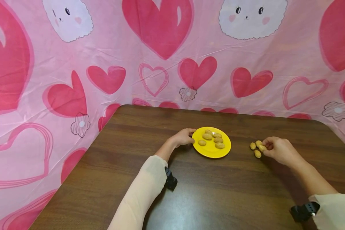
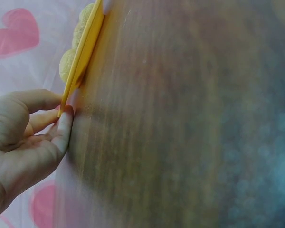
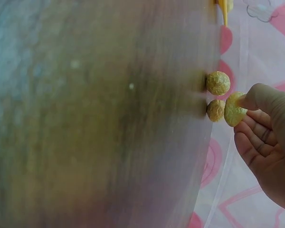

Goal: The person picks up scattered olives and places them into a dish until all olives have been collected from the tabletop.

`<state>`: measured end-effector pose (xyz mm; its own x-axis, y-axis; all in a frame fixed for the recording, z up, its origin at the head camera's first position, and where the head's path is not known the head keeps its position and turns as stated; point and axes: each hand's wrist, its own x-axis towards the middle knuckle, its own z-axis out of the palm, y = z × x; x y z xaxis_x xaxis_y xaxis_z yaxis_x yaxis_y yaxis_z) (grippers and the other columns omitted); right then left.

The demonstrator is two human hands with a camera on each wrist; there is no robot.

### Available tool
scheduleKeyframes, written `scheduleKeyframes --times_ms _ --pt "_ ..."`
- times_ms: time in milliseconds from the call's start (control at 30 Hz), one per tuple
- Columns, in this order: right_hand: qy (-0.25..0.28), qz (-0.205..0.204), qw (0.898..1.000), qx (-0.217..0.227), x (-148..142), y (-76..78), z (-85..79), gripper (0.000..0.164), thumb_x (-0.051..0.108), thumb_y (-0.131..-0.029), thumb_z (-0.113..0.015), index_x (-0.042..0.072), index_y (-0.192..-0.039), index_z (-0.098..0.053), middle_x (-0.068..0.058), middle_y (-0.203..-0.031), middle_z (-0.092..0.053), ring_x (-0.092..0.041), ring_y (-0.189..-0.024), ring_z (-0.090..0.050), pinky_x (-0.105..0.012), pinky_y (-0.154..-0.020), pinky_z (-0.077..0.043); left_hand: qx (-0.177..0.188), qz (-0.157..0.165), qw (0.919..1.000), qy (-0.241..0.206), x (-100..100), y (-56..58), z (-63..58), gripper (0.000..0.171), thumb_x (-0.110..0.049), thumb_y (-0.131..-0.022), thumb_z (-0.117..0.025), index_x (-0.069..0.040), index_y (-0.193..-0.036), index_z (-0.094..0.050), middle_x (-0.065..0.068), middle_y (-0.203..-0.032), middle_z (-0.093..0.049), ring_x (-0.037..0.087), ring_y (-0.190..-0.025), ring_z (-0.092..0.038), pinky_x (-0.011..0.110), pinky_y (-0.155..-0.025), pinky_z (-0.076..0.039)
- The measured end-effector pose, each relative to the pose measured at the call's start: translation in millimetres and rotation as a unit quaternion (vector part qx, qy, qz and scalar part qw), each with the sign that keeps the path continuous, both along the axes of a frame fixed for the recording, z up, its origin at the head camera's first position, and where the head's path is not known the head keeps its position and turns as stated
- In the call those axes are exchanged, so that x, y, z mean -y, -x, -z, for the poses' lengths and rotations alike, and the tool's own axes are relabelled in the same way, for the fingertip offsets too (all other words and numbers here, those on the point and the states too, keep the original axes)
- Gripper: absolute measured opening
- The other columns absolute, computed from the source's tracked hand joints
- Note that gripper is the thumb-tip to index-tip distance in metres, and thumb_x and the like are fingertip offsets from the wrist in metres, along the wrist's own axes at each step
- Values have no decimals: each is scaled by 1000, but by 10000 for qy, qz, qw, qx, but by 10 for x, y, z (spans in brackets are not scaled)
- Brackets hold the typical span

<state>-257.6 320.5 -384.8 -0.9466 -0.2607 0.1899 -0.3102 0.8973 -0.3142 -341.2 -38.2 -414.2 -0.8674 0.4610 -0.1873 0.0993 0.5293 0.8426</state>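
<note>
A yellow plate [image 1: 211, 154] lies on the table, bearing several unshelled peanuts [image 1: 219, 145]. At its left edge my left hand [image 1: 183, 138] grips the rim between thumb and fingers; the left wrist view shows the hand [image 2: 31, 128] with the plate's rim [image 2: 72, 78] between its digits. To the right of the plate, my right hand [image 1: 282, 151] pinches one peanut [image 3: 234, 109] between thumb and fingertips, raised off the table in the right wrist view. Close by on the tabletop lie 3 loose peanuts [image 1: 257, 154].
The brown wooden table [image 1: 215, 191] has rounded far corners. Behind it and on the left hangs a pink cloth [image 1: 161, 76] printed with hearts. A small black camera sits on each wrist, over pale sleeves [image 1: 145, 188].
</note>
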Motion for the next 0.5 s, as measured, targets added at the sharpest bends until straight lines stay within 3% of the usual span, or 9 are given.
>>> scheduleKeyframes --times_ms 500 --pt "307 -98 9961 -824 104 20 39 19 2 -68 -72 -1 -84 -63 -4 -75 -58 -21 -69 -54 -29 -57 -44 -14 29 10000 41 -1 0 -3 61 0 -84 -58 -4 -141 -37 12 -135 -45 21 -113 -46 30 -93 -41"
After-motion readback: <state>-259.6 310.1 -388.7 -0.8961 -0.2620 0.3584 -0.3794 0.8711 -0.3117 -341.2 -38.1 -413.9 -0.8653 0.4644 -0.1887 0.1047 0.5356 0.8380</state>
